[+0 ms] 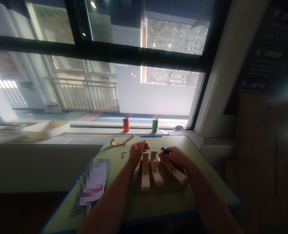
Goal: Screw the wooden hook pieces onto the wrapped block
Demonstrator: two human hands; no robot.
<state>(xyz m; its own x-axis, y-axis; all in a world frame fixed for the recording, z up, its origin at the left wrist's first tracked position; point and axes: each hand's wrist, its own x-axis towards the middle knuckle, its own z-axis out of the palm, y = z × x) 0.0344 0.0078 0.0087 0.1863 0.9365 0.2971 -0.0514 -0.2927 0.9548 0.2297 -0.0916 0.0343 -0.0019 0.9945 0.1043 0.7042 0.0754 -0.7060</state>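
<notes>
My left hand (139, 149) is above the far end of the wooden pieces, its fingertips drawn together; anything between them is too small to make out. In my right hand (175, 154) is a short black tool (165, 150), its kind unclear, pointing left. Below the hands are a left wooden piece (145, 175), a middle wooden piece (156, 172) and a slanted right wooden piece (174, 169), all with dark holes. My right hand lies over the right piece's far end. Small metal pieces, likely screws (122, 156), lie left of my left hand.
A hook-shaped wooden piece (121, 142) lies at the table's far left. A blurred-out flat item (93, 183) is on the left side of the table (207, 182). Orange can (126, 124), green can (155, 125) and pale basket (47, 129) stand on the windowsill.
</notes>
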